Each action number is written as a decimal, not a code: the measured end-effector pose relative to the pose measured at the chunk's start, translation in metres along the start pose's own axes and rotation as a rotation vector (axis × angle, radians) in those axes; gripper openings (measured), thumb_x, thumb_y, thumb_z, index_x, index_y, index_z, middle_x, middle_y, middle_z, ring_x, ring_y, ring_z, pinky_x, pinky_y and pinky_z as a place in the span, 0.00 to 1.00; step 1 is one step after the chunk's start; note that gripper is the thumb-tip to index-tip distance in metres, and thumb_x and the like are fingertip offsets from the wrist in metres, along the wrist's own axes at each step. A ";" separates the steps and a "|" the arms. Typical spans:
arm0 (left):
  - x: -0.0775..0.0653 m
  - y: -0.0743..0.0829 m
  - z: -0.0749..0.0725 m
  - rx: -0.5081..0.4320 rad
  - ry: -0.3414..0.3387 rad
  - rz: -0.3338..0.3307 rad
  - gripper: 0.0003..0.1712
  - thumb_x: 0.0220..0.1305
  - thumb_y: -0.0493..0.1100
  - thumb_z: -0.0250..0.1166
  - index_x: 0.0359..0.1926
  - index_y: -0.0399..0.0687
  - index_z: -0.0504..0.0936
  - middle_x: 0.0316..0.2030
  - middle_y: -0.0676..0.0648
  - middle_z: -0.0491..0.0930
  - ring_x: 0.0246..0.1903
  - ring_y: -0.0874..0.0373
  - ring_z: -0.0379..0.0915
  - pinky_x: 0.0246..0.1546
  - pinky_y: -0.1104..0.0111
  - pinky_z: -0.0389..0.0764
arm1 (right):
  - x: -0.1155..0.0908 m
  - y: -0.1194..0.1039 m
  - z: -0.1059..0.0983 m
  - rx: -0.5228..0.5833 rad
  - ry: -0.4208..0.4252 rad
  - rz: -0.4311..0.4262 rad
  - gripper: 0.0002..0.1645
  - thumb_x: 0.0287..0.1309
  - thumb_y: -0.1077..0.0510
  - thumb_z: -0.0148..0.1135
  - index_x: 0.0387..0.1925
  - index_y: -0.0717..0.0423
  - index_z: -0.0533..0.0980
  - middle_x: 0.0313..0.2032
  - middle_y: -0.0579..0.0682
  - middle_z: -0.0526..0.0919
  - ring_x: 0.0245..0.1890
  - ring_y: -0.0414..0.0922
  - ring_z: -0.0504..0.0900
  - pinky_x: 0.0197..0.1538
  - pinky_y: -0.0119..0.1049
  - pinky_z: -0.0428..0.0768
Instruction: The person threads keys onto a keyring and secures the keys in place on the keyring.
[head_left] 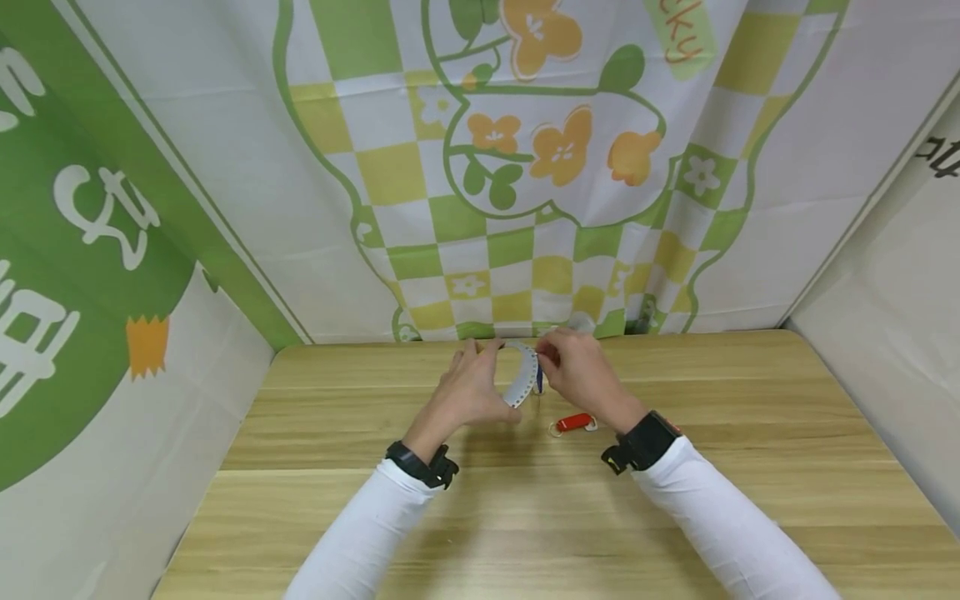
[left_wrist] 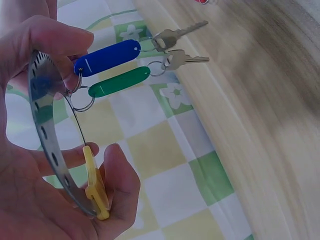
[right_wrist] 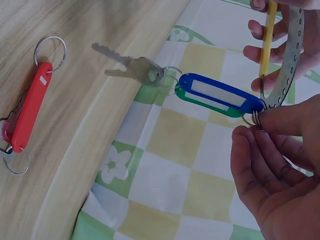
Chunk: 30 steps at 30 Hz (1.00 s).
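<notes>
My left hand holds a curved flat metal key holder pierced with a row of holes, gripping it between thumb and fingers. A yellow clasp at one end of this strip lies against those fingers, and a thin wire runs from it. With thumb and fingertips, my right hand pinches small split rings beside the wire. From these rings hang a blue key tag and a green key tag, each with a silver key at its far end.
A red key tag with rings lies on the wooden table, below my right hand in the head view; part of its key shows. Behind the table's back edge hangs a checked, flowered cloth.
</notes>
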<state>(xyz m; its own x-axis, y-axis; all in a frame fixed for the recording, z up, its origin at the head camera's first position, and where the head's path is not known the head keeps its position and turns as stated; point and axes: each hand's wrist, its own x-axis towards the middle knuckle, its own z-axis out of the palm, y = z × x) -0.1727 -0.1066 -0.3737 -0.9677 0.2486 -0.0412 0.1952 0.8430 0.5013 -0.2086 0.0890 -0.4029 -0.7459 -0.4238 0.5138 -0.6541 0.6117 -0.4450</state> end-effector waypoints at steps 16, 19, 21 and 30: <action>-0.001 -0.003 0.004 -0.015 -0.013 0.002 0.64 0.37 0.51 0.84 0.76 0.46 0.62 0.64 0.30 0.64 0.58 0.38 0.68 0.48 0.44 0.77 | 0.000 0.001 -0.002 0.074 -0.038 0.138 0.05 0.58 0.68 0.68 0.38 0.63 0.85 0.27 0.51 0.85 0.27 0.44 0.83 0.33 0.39 0.83; 0.000 -0.003 0.004 -0.017 -0.007 0.004 0.64 0.37 0.51 0.84 0.76 0.45 0.62 0.65 0.29 0.64 0.59 0.37 0.67 0.50 0.42 0.76 | 0.000 0.001 -0.002 0.089 -0.012 0.162 0.08 0.57 0.68 0.69 0.40 0.63 0.86 0.27 0.50 0.85 0.27 0.44 0.84 0.33 0.40 0.83; -0.001 -0.002 0.004 -0.014 -0.005 0.011 0.64 0.37 0.51 0.83 0.76 0.44 0.62 0.65 0.30 0.64 0.59 0.37 0.67 0.51 0.42 0.76 | 0.001 0.001 -0.002 0.096 -0.010 0.157 0.11 0.56 0.69 0.67 0.42 0.63 0.86 0.26 0.49 0.85 0.27 0.44 0.84 0.34 0.40 0.83; -0.001 -0.002 0.004 -0.001 -0.003 0.038 0.63 0.38 0.50 0.84 0.75 0.42 0.62 0.61 0.33 0.66 0.55 0.40 0.68 0.46 0.46 0.77 | 0.003 0.003 -0.006 0.149 -0.085 0.122 0.15 0.58 0.72 0.65 0.47 0.64 0.84 0.26 0.48 0.83 0.26 0.42 0.82 0.33 0.38 0.82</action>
<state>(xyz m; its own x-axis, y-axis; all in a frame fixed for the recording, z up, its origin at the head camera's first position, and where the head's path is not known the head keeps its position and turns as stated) -0.1714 -0.1070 -0.3780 -0.9591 0.2820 -0.0240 0.2321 0.8324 0.5033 -0.2123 0.0935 -0.3988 -0.8244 -0.4117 0.3885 -0.5651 0.5588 -0.6070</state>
